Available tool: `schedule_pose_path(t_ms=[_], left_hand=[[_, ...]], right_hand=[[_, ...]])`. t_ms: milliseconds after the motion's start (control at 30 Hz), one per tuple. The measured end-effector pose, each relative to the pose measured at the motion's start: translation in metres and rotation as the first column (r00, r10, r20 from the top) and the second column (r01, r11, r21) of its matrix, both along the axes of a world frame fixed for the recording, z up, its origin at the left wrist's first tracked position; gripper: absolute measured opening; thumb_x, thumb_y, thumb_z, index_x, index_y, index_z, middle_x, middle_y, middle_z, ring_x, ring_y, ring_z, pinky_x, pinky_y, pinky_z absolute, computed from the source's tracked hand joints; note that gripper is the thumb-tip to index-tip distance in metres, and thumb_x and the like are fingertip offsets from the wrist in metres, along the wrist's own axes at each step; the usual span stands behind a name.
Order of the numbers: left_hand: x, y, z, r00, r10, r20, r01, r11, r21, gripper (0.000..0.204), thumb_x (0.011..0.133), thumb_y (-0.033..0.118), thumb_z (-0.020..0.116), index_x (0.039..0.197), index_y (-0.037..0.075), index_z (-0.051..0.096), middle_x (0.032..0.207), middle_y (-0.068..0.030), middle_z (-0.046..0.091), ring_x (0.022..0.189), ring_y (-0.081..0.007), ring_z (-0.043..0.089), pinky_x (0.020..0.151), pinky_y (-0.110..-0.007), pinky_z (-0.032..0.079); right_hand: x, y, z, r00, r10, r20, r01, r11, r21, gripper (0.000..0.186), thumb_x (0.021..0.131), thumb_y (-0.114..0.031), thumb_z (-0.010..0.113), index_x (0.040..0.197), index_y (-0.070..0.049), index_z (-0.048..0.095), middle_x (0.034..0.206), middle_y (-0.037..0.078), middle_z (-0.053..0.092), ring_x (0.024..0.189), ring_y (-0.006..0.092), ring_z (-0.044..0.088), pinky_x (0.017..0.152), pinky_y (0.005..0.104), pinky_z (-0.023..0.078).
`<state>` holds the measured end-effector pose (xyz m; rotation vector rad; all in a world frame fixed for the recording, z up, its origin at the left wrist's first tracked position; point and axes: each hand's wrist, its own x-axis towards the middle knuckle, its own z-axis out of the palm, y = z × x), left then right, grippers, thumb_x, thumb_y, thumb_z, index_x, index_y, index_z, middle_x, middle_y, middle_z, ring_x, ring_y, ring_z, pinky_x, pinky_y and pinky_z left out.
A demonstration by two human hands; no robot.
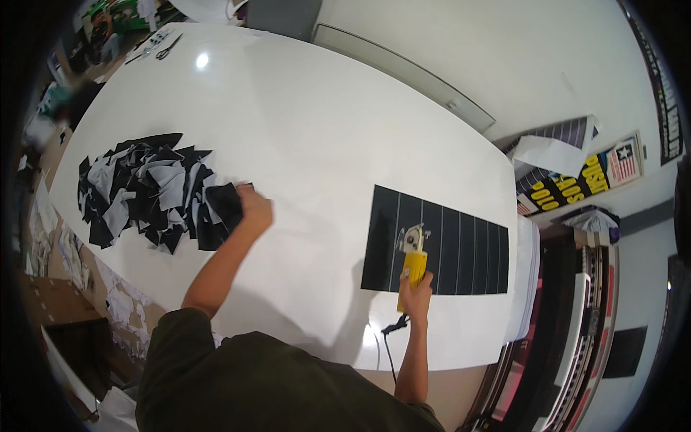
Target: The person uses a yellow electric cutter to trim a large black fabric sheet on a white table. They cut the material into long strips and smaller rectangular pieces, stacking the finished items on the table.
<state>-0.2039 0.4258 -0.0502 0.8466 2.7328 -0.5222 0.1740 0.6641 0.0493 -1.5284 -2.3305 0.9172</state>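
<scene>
- Closed around the yellow barrel of a handheld electric cutter with a metal head (412, 265), the right hand (415, 290) has a firm grip.
- Left hand (258, 209) touches the corner of a black, flat, angular piece (225, 204) at the right edge of a loose heap of black-and-grey pieces, seemingly cloth (155, 183); whether it pinches or releases, I cannot tell.
- Black rectangular sheet ruled with thin pale lines (476, 252): flat on the large white table (309, 137), at its right side, under the cutter's head. Blade contact is unclear.
- Step in hand, as I judge it: cutting the sheet into strips, with the left hand away at the heap.
- Next move probably calls for that hand to steady the sheet, clear of the blade, and the black cable (389, 354) kept aside.
- Writing: bold yellow capitals on a black poster (565, 189) and pale lettering on a dark banner (661, 97); no brand is legible on the cutter.
</scene>
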Motion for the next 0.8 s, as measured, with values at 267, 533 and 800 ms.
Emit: schedule_pose_path(t_ms=[267, 533, 800], left_hand=[[0.185, 0.177, -0.031, 0.716, -0.678, 0.169, 0.531, 0.685, 0.499, 0.128, 0.072, 0.082, 0.071, 0.165, 0.005, 0.027, 0.172, -0.0207, 0.021, 0.159, -0.0423, 0.018, 0.126, -0.064, 0.011], [0.149, 0.098, -0.044, 0.666, -0.716, 0.212, 0.601, 0.682, 0.415, 0.143, 0.062, 0.088, 0.074, 0.167, 0.008, 0.021, 0.175, -0.0196, 0.011, 0.161, -0.0393, 0.009, 0.125, -0.068, 0.009], [0.134, 0.074, -0.039, 0.676, -0.706, 0.211, 0.563, 0.680, 0.469, 0.142, 0.061, 0.080, 0.081, 0.167, 0.007, 0.020, 0.174, -0.0195, 0.009, 0.161, -0.0392, 0.009, 0.126, -0.066, 0.010]], right_hand=[[0.139, -0.095, -0.021, 0.982, -0.022, 0.190, 0.018, 1.000, 0.020, 0.063, 0.092, -0.028, 0.074, 0.134, 0.006, 0.042, 0.101, 0.039, 0.069, 0.094, 0.0564, 0.069, 0.081, 0.0565, 0.057], [0.157, -0.170, -0.033, 0.978, 0.070, 0.197, -0.043, 0.990, -0.134, 0.061, 0.094, -0.024, 0.072, 0.135, 0.006, 0.038, 0.109, 0.039, 0.064, 0.097, 0.0581, 0.066, 0.081, 0.0583, 0.055], [0.117, -0.165, -0.055, 0.971, 0.178, 0.161, -0.160, 0.980, -0.114, 0.057, 0.092, -0.021, 0.072, 0.129, 0.006, 0.037, 0.112, 0.037, 0.061, 0.091, 0.0575, 0.065, 0.075, 0.0588, 0.056]])
